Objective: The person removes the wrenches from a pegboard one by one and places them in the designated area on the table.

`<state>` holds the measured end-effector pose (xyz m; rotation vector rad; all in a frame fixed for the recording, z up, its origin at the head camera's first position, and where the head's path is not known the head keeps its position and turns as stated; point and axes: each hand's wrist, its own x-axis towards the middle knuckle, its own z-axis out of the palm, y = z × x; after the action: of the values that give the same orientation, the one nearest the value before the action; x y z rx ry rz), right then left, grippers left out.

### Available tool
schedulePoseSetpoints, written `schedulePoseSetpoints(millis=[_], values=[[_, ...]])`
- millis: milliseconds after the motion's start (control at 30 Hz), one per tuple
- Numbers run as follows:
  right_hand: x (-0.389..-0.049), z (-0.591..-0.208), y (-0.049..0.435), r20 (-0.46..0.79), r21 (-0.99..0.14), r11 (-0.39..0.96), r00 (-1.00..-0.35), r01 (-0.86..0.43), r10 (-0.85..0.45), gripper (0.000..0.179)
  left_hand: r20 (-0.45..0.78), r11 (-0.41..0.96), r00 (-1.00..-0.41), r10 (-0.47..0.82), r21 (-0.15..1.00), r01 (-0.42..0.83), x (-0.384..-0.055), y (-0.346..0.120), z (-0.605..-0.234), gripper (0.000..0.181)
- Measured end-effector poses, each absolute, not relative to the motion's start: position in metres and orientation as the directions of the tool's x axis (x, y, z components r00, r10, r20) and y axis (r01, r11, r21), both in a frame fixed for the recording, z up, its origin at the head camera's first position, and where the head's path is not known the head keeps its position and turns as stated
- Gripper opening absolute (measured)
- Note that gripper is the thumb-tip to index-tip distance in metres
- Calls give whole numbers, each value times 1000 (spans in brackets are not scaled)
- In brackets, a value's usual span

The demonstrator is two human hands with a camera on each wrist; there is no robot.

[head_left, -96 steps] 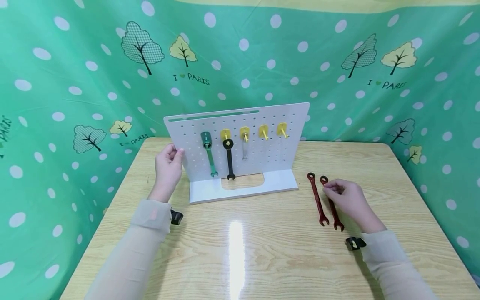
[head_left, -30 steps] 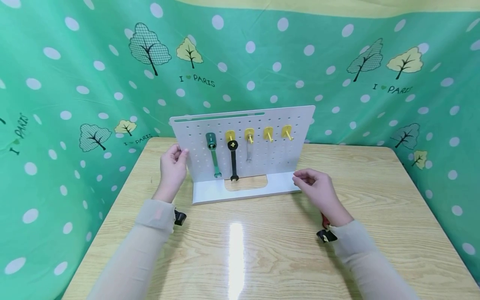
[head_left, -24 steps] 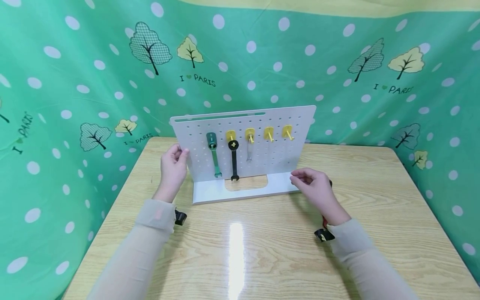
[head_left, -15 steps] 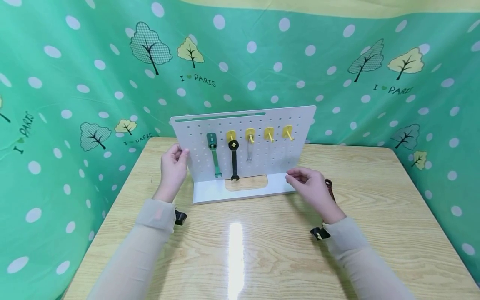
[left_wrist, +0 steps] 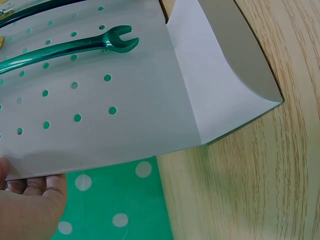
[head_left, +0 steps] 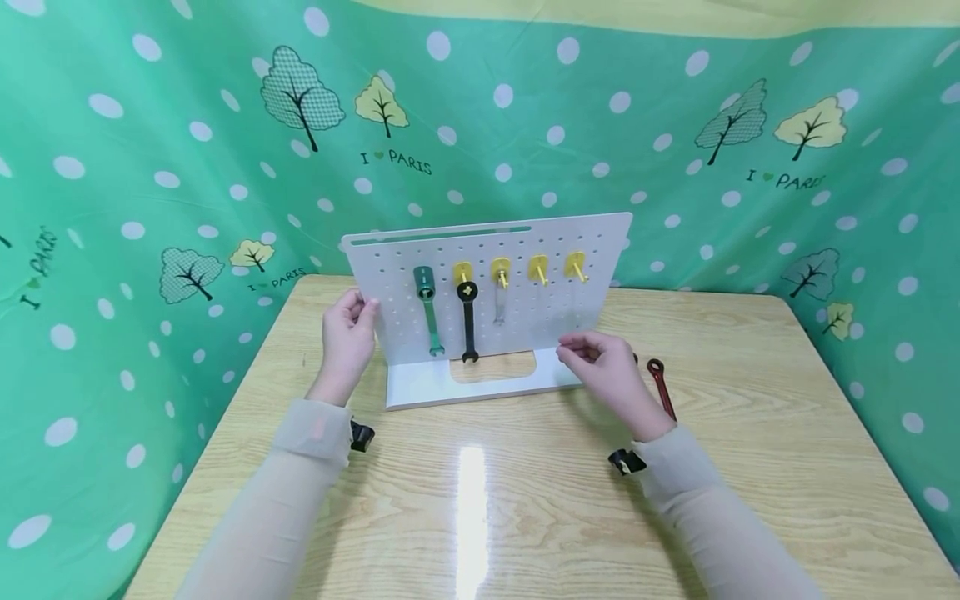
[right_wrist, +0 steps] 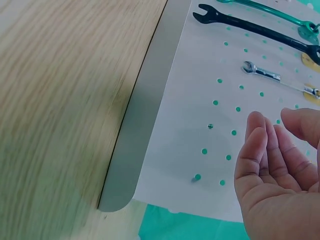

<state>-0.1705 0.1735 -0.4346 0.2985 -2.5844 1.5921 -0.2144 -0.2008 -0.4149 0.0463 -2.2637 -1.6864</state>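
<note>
White board with small holes in the head view, upright on the wood-grain tabletop and pinched at its left edge between thumb and fingers of the left hand. Hung along its face from left to right: green wrench on a green hook, black wrench on a yellow hook, small silver wrench on the next, then two more yellow hooks. Near the board's lower right part, right hand with bent fingers. Beside that hand, flat on the tabletop, red wrench partly hidden by the wrist.

From the left wrist: thumb on the board's front, fingers curled round behind its edge, with the forked end of the green wrench near.

From the right wrist: right hand with thumb and fingers apart before the board; silver wrench closest to the fingertips, black wrench and green wrench beyond. Contact with the board: impossible to tell.
</note>
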Motion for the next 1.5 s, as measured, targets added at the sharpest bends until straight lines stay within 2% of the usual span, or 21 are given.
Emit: schedulePoseSetpoints(millis=[1500], values=[[-201, -413, 115, 280, -823, 472, -948, -317, -148, 18, 226, 285, -951, -209, 945, 162, -214, -203, -418, 25]])
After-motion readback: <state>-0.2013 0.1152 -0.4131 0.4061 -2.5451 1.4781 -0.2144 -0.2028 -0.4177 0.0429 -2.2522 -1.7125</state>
